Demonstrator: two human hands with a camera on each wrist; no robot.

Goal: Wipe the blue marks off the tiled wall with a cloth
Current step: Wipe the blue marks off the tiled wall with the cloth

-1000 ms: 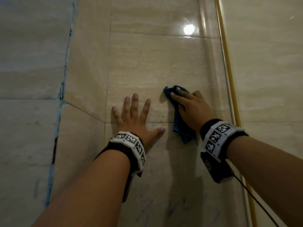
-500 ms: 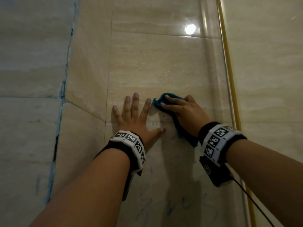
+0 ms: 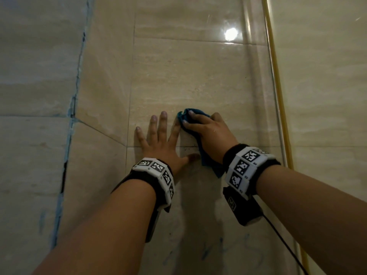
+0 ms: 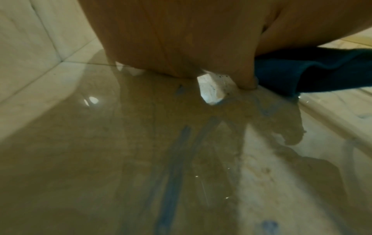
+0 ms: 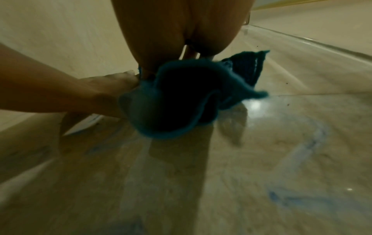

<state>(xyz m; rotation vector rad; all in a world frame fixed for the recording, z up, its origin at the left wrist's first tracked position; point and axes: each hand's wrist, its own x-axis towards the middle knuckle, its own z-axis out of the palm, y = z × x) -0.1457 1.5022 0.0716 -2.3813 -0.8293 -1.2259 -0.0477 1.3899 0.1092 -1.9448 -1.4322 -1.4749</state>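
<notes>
Cloth (image 3: pixel 206 157) (dark teal, bunched) lies pressed to the tiled wall (image 3: pixel 188 80) under the right hand (image 3: pixel 206 130), whose fingers grasp it; the left hand (image 3: pixel 160 143) rests flat, fingers spread, released. Left wrist view: blue marks (image 4: pixel 177 159) streak the tile. Right wrist view: the cloth hangs crumpled below the palm, near a curved blue smear (image 5: pixel 310 143).

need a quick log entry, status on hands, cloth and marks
Left hand flat on tiled wall, fingers spread. Right hand presses blue cloth to wall, beside left fingers. Blue marks remain lower down. Nothing in the way.
</notes>
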